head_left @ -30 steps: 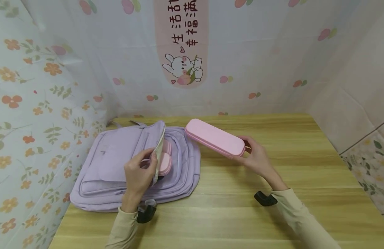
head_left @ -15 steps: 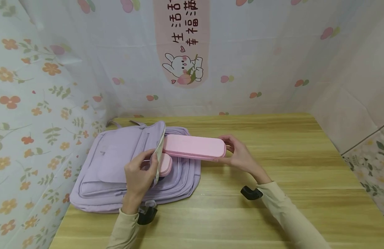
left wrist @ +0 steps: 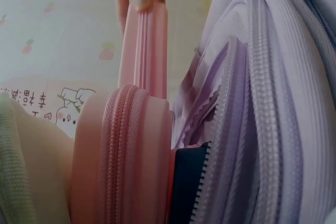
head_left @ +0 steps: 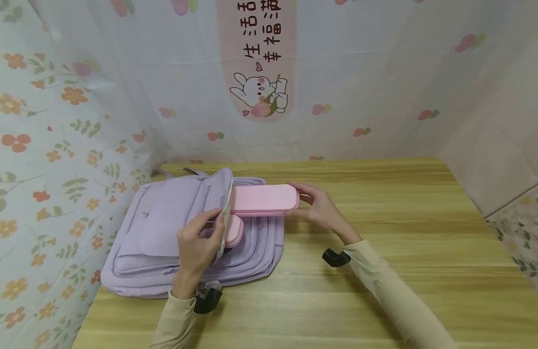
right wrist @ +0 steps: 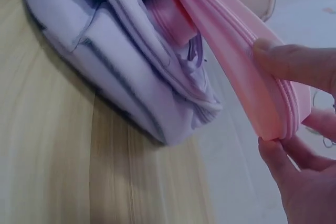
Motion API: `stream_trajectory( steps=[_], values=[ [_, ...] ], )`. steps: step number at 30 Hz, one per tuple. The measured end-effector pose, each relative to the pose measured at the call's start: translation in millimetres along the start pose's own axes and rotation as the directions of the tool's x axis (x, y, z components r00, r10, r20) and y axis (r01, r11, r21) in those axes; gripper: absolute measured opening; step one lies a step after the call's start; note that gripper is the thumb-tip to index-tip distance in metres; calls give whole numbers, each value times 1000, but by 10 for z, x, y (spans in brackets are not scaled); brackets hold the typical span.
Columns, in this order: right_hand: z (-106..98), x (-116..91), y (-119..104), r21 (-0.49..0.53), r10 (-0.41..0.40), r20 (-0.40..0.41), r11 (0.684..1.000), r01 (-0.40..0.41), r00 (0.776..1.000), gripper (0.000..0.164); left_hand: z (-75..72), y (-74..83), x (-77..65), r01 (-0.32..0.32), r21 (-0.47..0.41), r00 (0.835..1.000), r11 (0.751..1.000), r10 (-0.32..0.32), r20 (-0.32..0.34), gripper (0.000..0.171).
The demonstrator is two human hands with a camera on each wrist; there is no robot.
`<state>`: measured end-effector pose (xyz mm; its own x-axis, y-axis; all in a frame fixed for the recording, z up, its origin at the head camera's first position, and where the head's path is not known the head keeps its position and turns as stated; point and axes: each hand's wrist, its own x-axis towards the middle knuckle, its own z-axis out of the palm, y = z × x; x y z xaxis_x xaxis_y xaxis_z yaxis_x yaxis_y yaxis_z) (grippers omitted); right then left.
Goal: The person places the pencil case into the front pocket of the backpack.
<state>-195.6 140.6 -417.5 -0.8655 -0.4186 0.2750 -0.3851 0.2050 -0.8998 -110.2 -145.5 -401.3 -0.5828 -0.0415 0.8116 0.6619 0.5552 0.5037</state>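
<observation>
A lavender backpack (head_left: pixel 160 223) lies flat on the table, its opening facing right. My left hand (head_left: pixel 197 247) pinches the edge of its front panel and holds it raised. My right hand (head_left: pixel 319 211) grips the right end of a long pink zippered pencil case (head_left: pixel 264 198), thumb and fingers on opposite sides in the right wrist view. The case's left end is hidden behind the raised panel. Nearer the front, a smaller pink zippered case (head_left: pixel 234 231) sticks out of the opening. Beside it in the left wrist view is a dark blue item (left wrist: pixel 186 182), mostly hidden inside.
The wood-grain table (head_left: pixel 382 213) runs beyond the backpack to the right. A printed cloth (head_left: pixel 360 72) hangs along the back, and a floral cloth (head_left: pixel 55 179) rises close to the backpack's left side. Black wrist mounts (head_left: pixel 336 258) stick out from both sleeves.
My right hand has brought the long pencil case leftward and turned it level, so its left end is now behind the raised panel. My left hand has kept its hold there.
</observation>
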Motion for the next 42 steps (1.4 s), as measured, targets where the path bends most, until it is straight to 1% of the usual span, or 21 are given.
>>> stream_trajectory(
  steps=[3,5,9,11,13,16,18,21,23,26,29,31,35,36,38,42],
  values=[
    [53,80,93,-60,-14,-35,998,12,999,71,5,8,13,-5,9,1000,1000,5,12,19],
    [95,124,111,-84,-14,-58,996,9,998,71,3,11,17,-2,9,1000,1000,2,18,19],
    [199,182,109,-85,17,-69,996,-22,998,71,-7,9,18,9,7,1000,1000,-10,27,19],
    [263,200,89,-67,46,-66,996,-50,997,71,-11,2,17,6,5,1000,1000,-7,28,20],
    [327,212,47,-44,56,-72,997,-59,996,70,-13,-9,18,-5,5,1000,1000,5,25,20],
    [402,227,-79,9,46,-80,999,-45,996,67,-10,-24,25,-21,-4,999,1000,21,24,20],
    [436,235,-165,59,34,-64,998,-30,997,63,-9,-34,35,-28,-17,999,999,28,23,20],
    [477,249,-248,129,40,-22,991,-37,999,55,-5,-50,55,-28,-31,999,999,29,25,19],
    [510,266,-253,160,45,1,986,-45,999,50,-2,-66,67,-28,-43,999,999,30,27,19],
    [579,312,-221,170,45,12,984,-46,999,44,0,-90,71,-29,-59,999,998,31,34,19],
    [664,378,-138,175,53,-11,983,-50,999,41,7,-118,56,-24,-74,999,997,27,40,19],
    [708,406,-129,190,56,-29,980,-50,998,39,21,-131,50,-27,-82,999,996,30,42,19],
    [804,425,-133,206,24,-52,978,-13,998,36,53,-145,40,-25,-102,998,994,32,61,19],
    [824,422,-167,213,23,-42,977,-14,999,35,58,-141,39,-28,-103,997,994,35,65,19],
    [884,437,-155,210,11,-35,978,-3,999,35,63,-136,30,-30,-108,997,994,38,74,19],
    [945,484,-138,221,20,-19,975,-15,1000,35,82,-128,26,-35,-103,996,994,43,80,19]
  ],
)
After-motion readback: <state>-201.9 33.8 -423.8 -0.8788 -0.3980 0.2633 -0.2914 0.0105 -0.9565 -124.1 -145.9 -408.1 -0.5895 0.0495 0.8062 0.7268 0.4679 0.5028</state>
